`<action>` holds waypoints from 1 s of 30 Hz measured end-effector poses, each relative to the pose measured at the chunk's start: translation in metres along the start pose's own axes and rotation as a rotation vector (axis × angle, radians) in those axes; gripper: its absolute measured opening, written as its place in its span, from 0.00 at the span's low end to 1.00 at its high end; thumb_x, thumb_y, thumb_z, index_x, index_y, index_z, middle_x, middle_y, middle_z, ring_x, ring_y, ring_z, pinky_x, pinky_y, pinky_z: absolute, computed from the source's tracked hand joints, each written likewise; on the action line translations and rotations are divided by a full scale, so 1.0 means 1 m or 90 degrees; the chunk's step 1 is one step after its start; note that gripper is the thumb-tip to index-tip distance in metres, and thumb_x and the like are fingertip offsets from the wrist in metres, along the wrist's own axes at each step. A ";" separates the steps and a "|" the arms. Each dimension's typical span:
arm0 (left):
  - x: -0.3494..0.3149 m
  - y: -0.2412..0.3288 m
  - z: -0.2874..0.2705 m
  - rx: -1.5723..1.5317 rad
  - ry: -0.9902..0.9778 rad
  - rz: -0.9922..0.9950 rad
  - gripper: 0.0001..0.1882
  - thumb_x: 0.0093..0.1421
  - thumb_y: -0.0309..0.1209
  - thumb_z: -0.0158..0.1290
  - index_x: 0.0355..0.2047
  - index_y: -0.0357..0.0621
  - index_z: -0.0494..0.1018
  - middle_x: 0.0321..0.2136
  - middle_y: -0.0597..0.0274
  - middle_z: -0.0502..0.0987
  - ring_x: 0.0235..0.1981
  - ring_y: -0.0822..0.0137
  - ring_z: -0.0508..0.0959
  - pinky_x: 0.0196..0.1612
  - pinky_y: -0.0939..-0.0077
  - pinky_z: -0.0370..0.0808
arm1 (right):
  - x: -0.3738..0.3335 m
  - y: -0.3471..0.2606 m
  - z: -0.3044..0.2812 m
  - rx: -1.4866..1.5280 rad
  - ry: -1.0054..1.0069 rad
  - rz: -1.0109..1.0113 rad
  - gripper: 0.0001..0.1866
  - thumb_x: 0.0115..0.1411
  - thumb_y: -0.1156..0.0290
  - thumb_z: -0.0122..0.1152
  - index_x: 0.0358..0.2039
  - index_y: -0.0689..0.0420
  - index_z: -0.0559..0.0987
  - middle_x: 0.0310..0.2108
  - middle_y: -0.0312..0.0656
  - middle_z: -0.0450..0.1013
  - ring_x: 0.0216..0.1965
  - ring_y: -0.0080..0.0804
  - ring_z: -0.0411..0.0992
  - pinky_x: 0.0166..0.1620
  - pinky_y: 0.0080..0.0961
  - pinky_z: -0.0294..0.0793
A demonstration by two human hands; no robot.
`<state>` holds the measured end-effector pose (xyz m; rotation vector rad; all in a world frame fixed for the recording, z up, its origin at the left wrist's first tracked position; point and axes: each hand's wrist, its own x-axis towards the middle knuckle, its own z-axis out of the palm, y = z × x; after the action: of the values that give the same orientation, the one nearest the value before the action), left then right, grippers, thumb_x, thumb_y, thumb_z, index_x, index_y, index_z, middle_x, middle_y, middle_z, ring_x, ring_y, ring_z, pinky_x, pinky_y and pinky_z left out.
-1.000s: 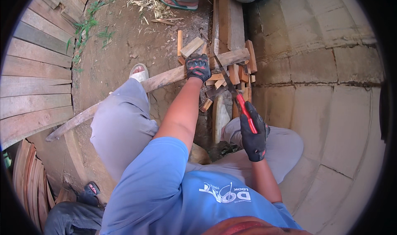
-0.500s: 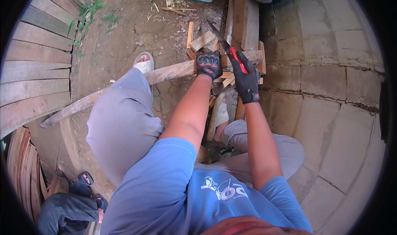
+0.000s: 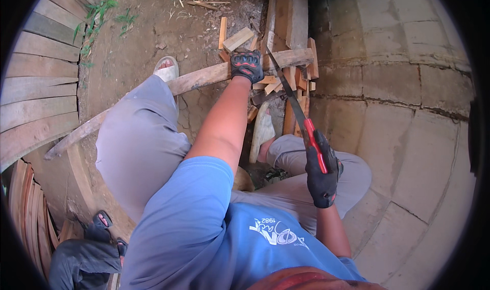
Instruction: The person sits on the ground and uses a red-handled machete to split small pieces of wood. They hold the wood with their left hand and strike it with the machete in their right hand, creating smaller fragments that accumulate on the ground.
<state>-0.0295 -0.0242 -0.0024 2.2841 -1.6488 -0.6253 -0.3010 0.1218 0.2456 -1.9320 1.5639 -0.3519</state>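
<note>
My gloved left hand (image 3: 247,67) is closed over a long, weathered wooden plank (image 3: 204,79), pressing it down near its right end. That plank runs from the lower left, past my left knee, to a stack of boards. My gloved right hand (image 3: 322,170) is wrapped round the red handle of a handsaw (image 3: 292,98). The dark blade slants up and left from the hand, its far part meeting the plank just right of my left hand. Whether the teeth sit in a cut cannot be made out.
Small wood offcuts (image 3: 238,39) lie around the plank's right end. Long boards (image 3: 297,22) extend away at the top. Concrete blocks (image 3: 393,131) cover the right side, and a board wall (image 3: 43,86) stands left. Other people's feet show at top and lower left (image 3: 102,219).
My right hand has drawn the saw back toward my body, so more of the blade shows below the plank. My left hand stays on the plank. The whole view has shifted slightly.
</note>
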 end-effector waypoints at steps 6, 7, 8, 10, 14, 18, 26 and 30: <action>-0.008 -0.005 -0.004 0.002 -0.008 -0.013 0.20 0.55 0.36 0.59 0.49 0.47 0.81 0.47 0.50 0.85 0.53 0.50 0.84 0.55 0.53 0.80 | 0.056 -0.006 0.047 -0.032 0.020 -0.081 0.22 0.73 0.66 0.61 0.64 0.58 0.79 0.59 0.53 0.80 0.57 0.50 0.81 0.61 0.40 0.77; -0.008 -0.006 -0.003 0.011 0.012 -0.010 0.20 0.56 0.35 0.58 0.49 0.48 0.81 0.47 0.52 0.86 0.52 0.51 0.85 0.55 0.53 0.79 | 0.078 -0.005 0.060 -0.052 0.033 -0.125 0.22 0.73 0.66 0.61 0.64 0.57 0.80 0.59 0.52 0.81 0.57 0.51 0.81 0.60 0.40 0.78; -0.007 -0.005 0.000 0.022 0.030 -0.005 0.19 0.57 0.35 0.57 0.49 0.49 0.81 0.46 0.53 0.87 0.51 0.52 0.86 0.54 0.52 0.78 | 0.097 -0.003 0.071 -0.052 0.042 -0.115 0.22 0.73 0.65 0.60 0.65 0.55 0.80 0.59 0.51 0.80 0.56 0.51 0.81 0.59 0.40 0.78; -0.005 -0.006 0.006 0.030 0.043 0.007 0.17 0.56 0.36 0.58 0.46 0.49 0.82 0.43 0.53 0.87 0.47 0.52 0.87 0.51 0.54 0.80 | 0.138 0.004 0.095 0.031 0.047 -0.129 0.22 0.74 0.63 0.59 0.65 0.52 0.80 0.60 0.50 0.79 0.54 0.52 0.81 0.56 0.39 0.79; 0.018 0.012 0.016 0.009 0.036 0.033 0.14 0.58 0.36 0.59 0.44 0.52 0.83 0.40 0.52 0.88 0.44 0.52 0.88 0.49 0.55 0.81 | 0.192 0.053 0.144 -0.077 0.083 -0.315 0.23 0.72 0.62 0.61 0.65 0.49 0.81 0.61 0.48 0.79 0.53 0.47 0.81 0.58 0.37 0.77; 0.008 0.011 -0.007 -0.045 0.008 -0.023 0.19 0.58 0.43 0.64 0.47 0.50 0.82 0.42 0.48 0.87 0.46 0.51 0.87 0.53 0.57 0.81 | 0.197 0.021 0.149 0.087 0.066 -0.249 0.23 0.71 0.61 0.61 0.65 0.47 0.81 0.54 0.52 0.83 0.54 0.52 0.81 0.60 0.40 0.77; 0.004 0.001 0.004 0.008 0.011 -0.003 0.18 0.53 0.35 0.60 0.45 0.48 0.83 0.43 0.49 0.87 0.48 0.48 0.87 0.54 0.53 0.80 | 0.080 -0.003 0.055 0.044 -0.014 -0.079 0.24 0.73 0.63 0.61 0.67 0.52 0.78 0.61 0.51 0.79 0.61 0.49 0.78 0.63 0.38 0.74; 0.006 -0.008 0.012 -0.003 0.031 0.000 0.18 0.54 0.35 0.59 0.46 0.49 0.83 0.44 0.48 0.87 0.50 0.48 0.86 0.54 0.53 0.80 | 0.020 -0.012 0.010 0.019 -0.015 -0.055 0.23 0.72 0.65 0.61 0.67 0.52 0.78 0.59 0.51 0.80 0.59 0.49 0.79 0.61 0.38 0.76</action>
<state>-0.0276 -0.0264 -0.0176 2.2769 -1.6241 -0.5690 -0.2805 0.1067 0.2415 -1.9777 1.4559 -0.3839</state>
